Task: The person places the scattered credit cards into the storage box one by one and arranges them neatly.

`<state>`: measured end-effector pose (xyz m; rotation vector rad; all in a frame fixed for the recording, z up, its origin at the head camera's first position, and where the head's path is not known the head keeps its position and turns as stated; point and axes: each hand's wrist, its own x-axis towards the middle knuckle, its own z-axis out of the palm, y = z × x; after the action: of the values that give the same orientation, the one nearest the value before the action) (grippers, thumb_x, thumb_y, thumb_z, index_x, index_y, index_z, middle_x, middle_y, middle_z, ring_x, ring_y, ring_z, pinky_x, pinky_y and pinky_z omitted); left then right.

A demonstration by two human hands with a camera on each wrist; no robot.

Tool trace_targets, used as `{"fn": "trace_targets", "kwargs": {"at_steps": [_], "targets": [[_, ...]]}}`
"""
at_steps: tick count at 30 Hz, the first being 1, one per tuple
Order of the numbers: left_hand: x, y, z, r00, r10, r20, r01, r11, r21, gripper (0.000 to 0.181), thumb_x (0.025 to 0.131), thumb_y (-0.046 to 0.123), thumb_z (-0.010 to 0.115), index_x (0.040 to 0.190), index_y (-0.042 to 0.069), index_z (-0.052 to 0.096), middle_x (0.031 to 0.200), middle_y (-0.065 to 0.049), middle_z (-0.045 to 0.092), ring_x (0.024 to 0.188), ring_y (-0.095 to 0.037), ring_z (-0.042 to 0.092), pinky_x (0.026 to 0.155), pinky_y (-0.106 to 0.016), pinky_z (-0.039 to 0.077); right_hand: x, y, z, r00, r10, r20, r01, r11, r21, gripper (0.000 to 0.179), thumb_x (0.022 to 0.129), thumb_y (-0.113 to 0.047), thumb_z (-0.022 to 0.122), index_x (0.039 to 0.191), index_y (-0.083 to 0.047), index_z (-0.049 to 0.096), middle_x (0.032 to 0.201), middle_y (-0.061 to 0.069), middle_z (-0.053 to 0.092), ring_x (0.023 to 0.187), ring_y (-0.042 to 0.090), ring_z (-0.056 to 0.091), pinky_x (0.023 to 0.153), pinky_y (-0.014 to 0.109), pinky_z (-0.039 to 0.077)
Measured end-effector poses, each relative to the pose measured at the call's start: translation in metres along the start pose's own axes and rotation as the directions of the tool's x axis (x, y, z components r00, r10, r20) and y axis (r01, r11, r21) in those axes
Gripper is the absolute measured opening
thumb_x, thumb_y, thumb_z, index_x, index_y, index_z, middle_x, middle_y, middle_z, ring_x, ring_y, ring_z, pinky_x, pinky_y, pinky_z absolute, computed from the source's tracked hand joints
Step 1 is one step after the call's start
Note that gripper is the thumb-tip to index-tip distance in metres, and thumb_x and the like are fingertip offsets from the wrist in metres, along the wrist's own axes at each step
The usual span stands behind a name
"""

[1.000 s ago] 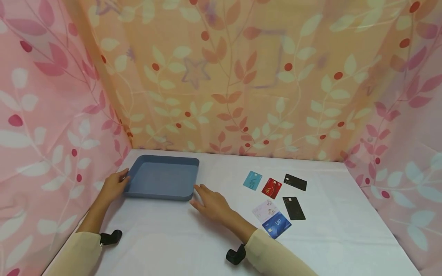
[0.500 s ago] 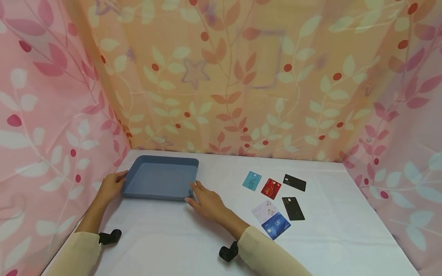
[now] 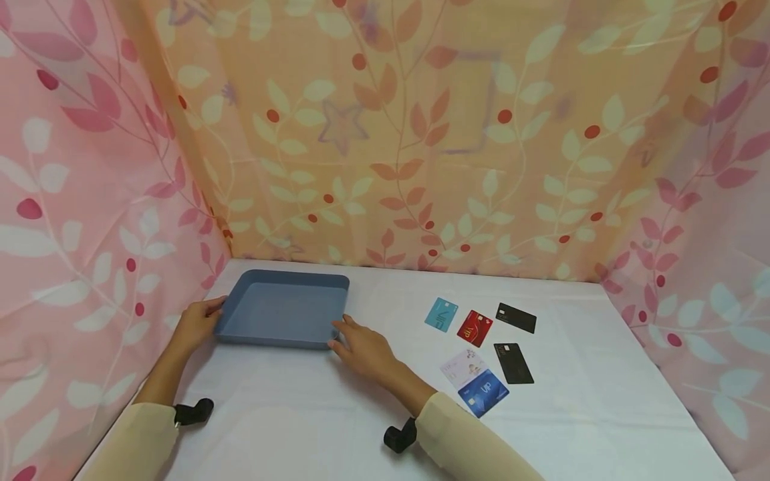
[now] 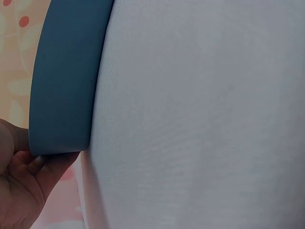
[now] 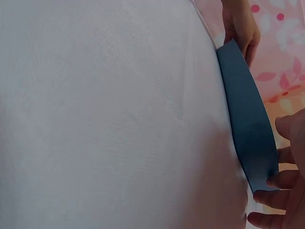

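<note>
A shallow blue-grey rectangular tray [image 3: 283, 310] lies at the back left of the white-covered table. My left hand [image 3: 195, 325] grips its left end, the thumb at the rim and the fingers at the outer wall. At the opposite end, my right hand [image 3: 363, 347] touches the front right corner with loosely spread fingers. The right wrist view shows these fingertips [image 5: 274, 181] against the tray's outer wall, with the thumb up near the rim. From the left wrist, the tray's wall [image 4: 66, 86] stands close to the tablecloth.
Several cards lie to the right: light blue [image 3: 442, 314], red [image 3: 475, 328], black [image 3: 516, 318], another black one [image 3: 514, 363], and a white-patterned card [image 3: 463, 366] adjoining a blue VIP card [image 3: 484, 394]. Floral cloth [image 3: 397, 133] walls surround the table [image 3: 571, 414].
My right hand has moved left and up to meet the tray's right corner. The tray has shifted very slightly left. The cards lie as before.
</note>
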<state>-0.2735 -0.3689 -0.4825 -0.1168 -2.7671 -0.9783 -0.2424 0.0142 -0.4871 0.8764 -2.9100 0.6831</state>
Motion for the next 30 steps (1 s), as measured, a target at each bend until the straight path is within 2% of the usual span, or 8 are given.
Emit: {"fn": "trace_targets", "kwargs": {"at_steps": [6, 13, 17, 22, 27, 30], "targets": [[0.0, 0.001, 0.004, 1.0, 0.015, 0.021, -0.014, 1.0, -0.026, 0.037, 0.098, -0.005, 0.056, 0.133, -0.017, 0.054, 0.128, -0.041, 0.055, 0.092, -0.037, 0.057, 0.061, -0.021, 0.043, -0.005, 0.004, -0.005, 1.0, 0.018, -0.012, -0.018, 1.0, -0.008, 0.05, 0.106, -0.042, 0.05, 0.146, -0.013, 0.056, 0.152, 0.013, 0.049, 0.133, 0.027, 0.055, 0.101, 0.046, 0.051], [-0.003, 0.011, 0.01, 0.998, 0.044, 0.049, -0.04, 0.997, -0.069, 0.037, 0.097, -0.005, 0.059, 0.132, -0.015, 0.057, 0.124, -0.037, 0.061, 0.091, -0.025, 0.06, 0.064, -0.018, 0.045, -0.011, 0.009, -0.01, 0.989, 0.046, -0.14, -0.046, 0.999, 0.001, 0.036, 0.103, -0.032, 0.06, 0.129, -0.01, 0.071, 0.136, 0.014, 0.064, 0.115, 0.029, 0.068, 0.091, 0.043, 0.057], [-0.003, 0.017, 0.015, 0.996, 0.045, 0.08, -0.036, 0.993, -0.115, 0.038, 0.098, -0.004, 0.058, 0.134, -0.015, 0.055, 0.126, -0.036, 0.06, 0.1, -0.028, 0.065, 0.067, -0.014, 0.048, -0.016, 0.013, -0.013, 0.98, 0.069, -0.188, -0.067, 0.998, 0.018, 0.032, 0.1, -0.028, 0.064, 0.124, -0.008, 0.074, 0.13, 0.015, 0.068, 0.11, 0.029, 0.07, 0.088, 0.044, 0.059], [-0.004, 0.026, 0.021, 0.994, 0.048, 0.1, -0.032, 0.988, -0.152, 0.038, 0.098, -0.004, 0.058, 0.135, -0.015, 0.054, 0.126, -0.036, 0.059, 0.108, -0.037, 0.065, 0.069, -0.013, 0.05, -0.023, 0.02, -0.016, 0.979, 0.093, -0.181, -0.085, 0.995, 0.049, 0.032, 0.1, -0.026, 0.065, 0.123, -0.007, 0.074, 0.13, 0.016, 0.067, 0.113, 0.031, 0.069, 0.091, 0.046, 0.057], [-0.007, 0.034, 0.028, 0.99, 0.012, 0.143, 0.017, 0.98, -0.197, 0.04, 0.1, -0.002, 0.057, 0.138, -0.014, 0.052, 0.13, -0.036, 0.058, 0.103, -0.031, 0.065, 0.067, -0.019, 0.054, -0.031, 0.028, -0.021, 0.981, 0.092, -0.173, -0.079, 0.994, 0.08, 0.032, 0.099, -0.023, 0.065, 0.122, -0.003, 0.074, 0.131, 0.019, 0.066, 0.115, 0.033, 0.068, 0.094, 0.048, 0.055], [-0.008, 0.039, 0.032, 0.987, 0.005, 0.158, 0.03, 0.976, -0.217, 0.041, 0.1, -0.002, 0.057, 0.139, -0.014, 0.051, 0.132, -0.036, 0.056, 0.105, -0.032, 0.065, 0.068, -0.021, 0.055, -0.037, 0.033, -0.024, 0.982, 0.084, -0.169, -0.07, 0.994, 0.088, 0.032, 0.099, -0.022, 0.065, 0.122, -0.002, 0.073, 0.13, 0.02, 0.066, 0.115, 0.034, 0.068, 0.095, 0.048, 0.055]]}}
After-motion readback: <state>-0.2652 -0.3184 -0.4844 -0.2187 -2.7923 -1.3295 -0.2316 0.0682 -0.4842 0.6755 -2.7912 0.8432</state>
